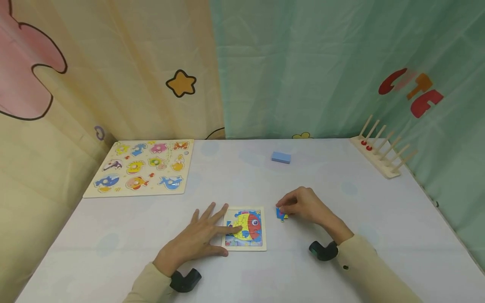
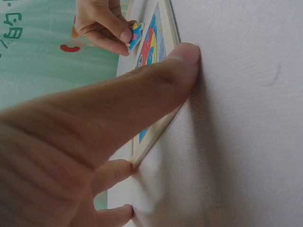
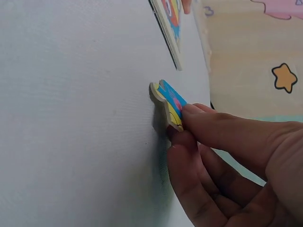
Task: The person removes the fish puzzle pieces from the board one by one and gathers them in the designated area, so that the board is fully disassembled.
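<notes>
Puzzle piece (image 3: 169, 103) pinched by our right hand (image 3: 227, 161), edge on table (image 3: 71, 118); head view alone shows left hand (image 1: 197, 240) flat on fish puzzle (image 1: 246, 229).

Looks like a children's play corner or nursery-style room: cartoon curtains (image 1: 113, 75) in yellow and mint with a star and pink shapes hang behind a pale cloth-covered table (image 1: 341, 235). Toys sit on it: a wooden animal peg puzzle board (image 1: 142, 167), a small fish jigsaw tray (image 1: 244, 228), a blue block (image 1: 281, 157), a wooden peg rack (image 1: 380, 149) with red rings
</notes>
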`<state>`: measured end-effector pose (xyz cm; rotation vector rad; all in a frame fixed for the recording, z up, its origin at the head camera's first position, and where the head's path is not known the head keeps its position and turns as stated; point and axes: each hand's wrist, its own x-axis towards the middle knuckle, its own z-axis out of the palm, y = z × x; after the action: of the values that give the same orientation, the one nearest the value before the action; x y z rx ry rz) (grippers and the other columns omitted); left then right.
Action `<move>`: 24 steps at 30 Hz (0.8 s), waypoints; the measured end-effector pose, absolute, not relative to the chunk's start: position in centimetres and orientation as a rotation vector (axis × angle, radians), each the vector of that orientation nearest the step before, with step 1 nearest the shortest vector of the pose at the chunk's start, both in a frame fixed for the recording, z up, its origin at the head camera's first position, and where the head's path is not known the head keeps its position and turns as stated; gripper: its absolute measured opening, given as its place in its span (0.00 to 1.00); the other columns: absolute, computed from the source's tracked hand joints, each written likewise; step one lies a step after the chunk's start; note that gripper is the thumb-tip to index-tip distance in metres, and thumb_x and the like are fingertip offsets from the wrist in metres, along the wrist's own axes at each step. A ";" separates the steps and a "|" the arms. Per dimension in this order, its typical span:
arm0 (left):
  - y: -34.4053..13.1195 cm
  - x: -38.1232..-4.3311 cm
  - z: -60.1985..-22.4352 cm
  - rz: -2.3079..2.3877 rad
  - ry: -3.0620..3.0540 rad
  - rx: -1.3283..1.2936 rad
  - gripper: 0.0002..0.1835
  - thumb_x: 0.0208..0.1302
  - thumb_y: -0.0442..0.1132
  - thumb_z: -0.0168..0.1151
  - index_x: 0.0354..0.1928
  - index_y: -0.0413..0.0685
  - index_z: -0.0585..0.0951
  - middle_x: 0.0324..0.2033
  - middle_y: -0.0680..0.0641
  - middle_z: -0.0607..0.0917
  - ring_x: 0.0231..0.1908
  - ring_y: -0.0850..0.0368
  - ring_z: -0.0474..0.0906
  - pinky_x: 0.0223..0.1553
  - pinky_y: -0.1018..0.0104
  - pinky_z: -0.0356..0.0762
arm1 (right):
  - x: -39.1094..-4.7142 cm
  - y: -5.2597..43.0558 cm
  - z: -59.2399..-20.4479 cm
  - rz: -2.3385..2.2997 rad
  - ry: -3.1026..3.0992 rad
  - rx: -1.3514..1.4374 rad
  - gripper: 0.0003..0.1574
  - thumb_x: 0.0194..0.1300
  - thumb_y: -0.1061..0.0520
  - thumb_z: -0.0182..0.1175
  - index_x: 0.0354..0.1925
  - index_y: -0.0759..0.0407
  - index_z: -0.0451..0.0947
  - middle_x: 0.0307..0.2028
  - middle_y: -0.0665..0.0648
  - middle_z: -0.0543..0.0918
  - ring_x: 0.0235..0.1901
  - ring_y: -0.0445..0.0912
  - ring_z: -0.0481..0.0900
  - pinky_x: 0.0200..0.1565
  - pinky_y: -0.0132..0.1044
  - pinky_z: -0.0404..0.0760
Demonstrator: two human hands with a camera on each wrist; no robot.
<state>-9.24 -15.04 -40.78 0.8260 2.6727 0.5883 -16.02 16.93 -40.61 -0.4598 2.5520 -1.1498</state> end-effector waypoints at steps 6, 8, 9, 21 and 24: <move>-15.0 -9.4 -40.8 0.590 2.663 0.831 0.34 0.52 0.54 0.74 0.64 0.71 0.77 0.75 0.40 0.56 0.73 0.28 0.42 0.62 0.21 0.40 | -15.8 16.5 -40.6 -1.002 2.693 -0.394 0.04 0.58 0.63 0.70 0.35 0.59 0.88 0.31 0.48 0.86 0.32 0.41 0.78 0.34 0.35 0.79; -14.9 -9.4 -40.8 0.588 2.665 0.833 0.34 0.52 0.54 0.74 0.64 0.71 0.77 0.75 0.40 0.56 0.73 0.28 0.42 0.62 0.21 0.40 | -15.8 16.4 -40.6 -0.959 2.742 -0.403 0.03 0.57 0.62 0.71 0.32 0.58 0.87 0.29 0.48 0.85 0.31 0.42 0.77 0.34 0.36 0.78; -14.9 -9.4 -40.8 0.587 2.667 0.835 0.34 0.51 0.54 0.75 0.64 0.71 0.77 0.75 0.40 0.56 0.72 0.28 0.43 0.62 0.21 0.41 | -15.8 16.4 -40.6 -0.948 2.759 -0.411 0.02 0.56 0.62 0.71 0.31 0.58 0.87 0.29 0.48 0.84 0.31 0.42 0.76 0.34 0.36 0.77; -15.1 -9.2 -40.8 0.595 2.667 0.819 0.34 0.52 0.54 0.74 0.64 0.71 0.77 0.75 0.40 0.56 0.72 0.28 0.43 0.62 0.21 0.40 | -15.5 16.1 -40.8 -0.954 2.788 -0.413 0.02 0.57 0.64 0.70 0.32 0.58 0.87 0.30 0.49 0.83 0.30 0.42 0.77 0.33 0.35 0.78; -15.1 -9.3 -40.8 0.603 2.662 0.826 0.34 0.52 0.54 0.74 0.64 0.71 0.77 0.75 0.40 0.56 0.72 0.28 0.43 0.62 0.21 0.40 | -15.4 16.0 -40.7 -0.951 2.794 -0.395 0.02 0.59 0.63 0.68 0.33 0.59 0.87 0.30 0.49 0.83 0.30 0.41 0.76 0.33 0.34 0.79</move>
<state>-9.28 -15.05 -40.81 0.8261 2.6619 0.6028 -15.40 15.96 -40.74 -0.3948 2.7942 -0.9506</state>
